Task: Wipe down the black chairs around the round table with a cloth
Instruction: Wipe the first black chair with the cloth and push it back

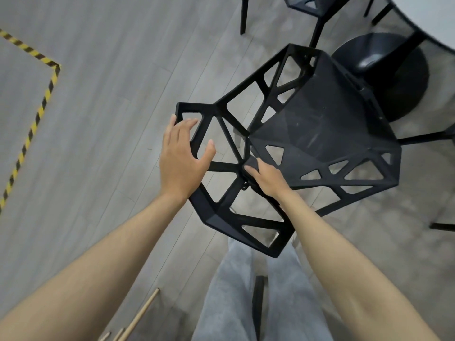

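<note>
Evidently the left hand (181, 158), fingers spread, steadied the chair (327, 134) at its backrest edge; the right hand (264, 177) clamped a soft dark cloth (251, 163) against the stiff, probably light frame.

Both my forearms bare, reaching forward and down; my left hand (181, 157) spread, fingers relaxed, thumb apart; my right hand (267, 178) lower, fingers curled, pinching a dark cloth (251, 164)
</note>
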{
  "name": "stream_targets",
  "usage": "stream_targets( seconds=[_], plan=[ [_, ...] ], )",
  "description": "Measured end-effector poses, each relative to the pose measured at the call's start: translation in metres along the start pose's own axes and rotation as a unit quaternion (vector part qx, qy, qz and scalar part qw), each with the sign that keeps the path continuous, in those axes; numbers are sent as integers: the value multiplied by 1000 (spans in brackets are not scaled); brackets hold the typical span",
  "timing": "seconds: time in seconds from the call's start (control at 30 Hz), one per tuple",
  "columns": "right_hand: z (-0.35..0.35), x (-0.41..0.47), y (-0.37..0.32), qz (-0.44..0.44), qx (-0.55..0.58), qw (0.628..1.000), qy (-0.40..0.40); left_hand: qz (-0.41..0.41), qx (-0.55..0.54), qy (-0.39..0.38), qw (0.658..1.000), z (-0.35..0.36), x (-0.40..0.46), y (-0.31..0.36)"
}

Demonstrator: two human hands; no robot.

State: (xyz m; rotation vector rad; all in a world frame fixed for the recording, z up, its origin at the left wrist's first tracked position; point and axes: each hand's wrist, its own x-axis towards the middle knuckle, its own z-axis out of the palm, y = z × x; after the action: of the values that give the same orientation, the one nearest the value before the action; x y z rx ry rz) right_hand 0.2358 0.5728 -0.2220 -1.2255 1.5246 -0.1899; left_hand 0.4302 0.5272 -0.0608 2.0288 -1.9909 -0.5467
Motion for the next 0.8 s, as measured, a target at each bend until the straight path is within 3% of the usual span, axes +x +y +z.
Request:
stream_targets(
  seconds=[0.23,0.37,0.53,0.8],
  plan=[
    [-27,-40,26,-6,-163,983,-87,0,4,0,1000,0,-1,1],
    [-33,-94,44,0,-218,972,-93,4,10,0,1000,0,0,2],
    [-24,-136,6,34,-123,991,-47,3,7,0,1000,-1,0,1],
    [-1,-135,-100,-109,-3,994,-1,-7,-16,7,1000,1,1,0]
  ],
)
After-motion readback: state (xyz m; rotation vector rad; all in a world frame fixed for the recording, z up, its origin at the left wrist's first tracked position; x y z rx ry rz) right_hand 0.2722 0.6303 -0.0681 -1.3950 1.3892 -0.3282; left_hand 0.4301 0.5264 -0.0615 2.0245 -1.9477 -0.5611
